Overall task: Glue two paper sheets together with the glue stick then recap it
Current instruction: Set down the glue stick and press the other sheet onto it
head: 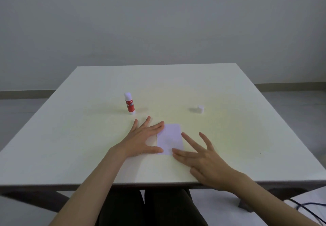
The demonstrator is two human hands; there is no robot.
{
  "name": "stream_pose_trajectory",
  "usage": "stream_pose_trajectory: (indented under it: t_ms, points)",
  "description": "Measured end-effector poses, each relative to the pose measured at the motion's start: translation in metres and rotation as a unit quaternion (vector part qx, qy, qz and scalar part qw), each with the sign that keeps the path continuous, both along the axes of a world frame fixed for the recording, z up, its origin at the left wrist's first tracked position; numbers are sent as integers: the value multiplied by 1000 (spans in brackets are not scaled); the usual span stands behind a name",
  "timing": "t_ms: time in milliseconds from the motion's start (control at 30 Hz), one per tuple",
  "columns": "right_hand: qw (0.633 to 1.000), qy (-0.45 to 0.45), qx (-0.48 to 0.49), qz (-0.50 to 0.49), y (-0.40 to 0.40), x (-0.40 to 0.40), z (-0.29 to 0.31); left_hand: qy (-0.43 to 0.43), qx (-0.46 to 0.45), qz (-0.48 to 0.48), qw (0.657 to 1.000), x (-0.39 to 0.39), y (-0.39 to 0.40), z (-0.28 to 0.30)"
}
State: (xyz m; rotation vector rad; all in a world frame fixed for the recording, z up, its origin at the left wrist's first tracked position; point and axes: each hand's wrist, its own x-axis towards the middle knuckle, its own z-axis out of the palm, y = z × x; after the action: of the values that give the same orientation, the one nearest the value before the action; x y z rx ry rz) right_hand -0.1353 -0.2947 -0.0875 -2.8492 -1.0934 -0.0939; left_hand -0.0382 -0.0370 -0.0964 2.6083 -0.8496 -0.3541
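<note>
One white table [88, 137] carries one visible paper sheet [170, 137]; whether a second lies beneath cannot be determined. One glue stick [130, 103] stands upright beyond the left hand, red label with white lettering too blurred to read. One white cap [200, 109] sits well apart to its right. Left hand [142, 138] lies flat, fingers spread, on the sheet's left edge. Right hand [202, 158] is splayed, fingertips [176, 152] pressing the sheet's near corner.

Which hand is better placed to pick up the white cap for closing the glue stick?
Probably the right hand: the cap lies on its side of the paper. The left hand sits nearer the upright glue stick.
</note>
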Motion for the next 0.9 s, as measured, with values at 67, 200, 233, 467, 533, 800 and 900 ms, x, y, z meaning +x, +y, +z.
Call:
stream_pose_trajectory:
  t_ms: [67,200,233,467,533,800,900]
  points:
    - [999,31,4,-19,-3,6,1,-1,-1,-2,1000,0,1,0]
    - [990,85,18,-112,-6,45,10,4,2,-1,1000,-1,0,2]
    - [989,84,20,-119,-5,51,11,4,2,-1,1000,-2,0,3]
    - [999,49,2,19,27,33,-1,-4,14,-5,1000,-2,0,2]
    - [998,54,6,-31,25,48,5,-3,14,-8,1000,-2,0,2]
    - [1000,16,3,-15,38,50,4,-2,11,-2,1000,-2,-1,2]
    - [999,33,14,6,35,46,1,2,4,-2,1000,-2,0,2]
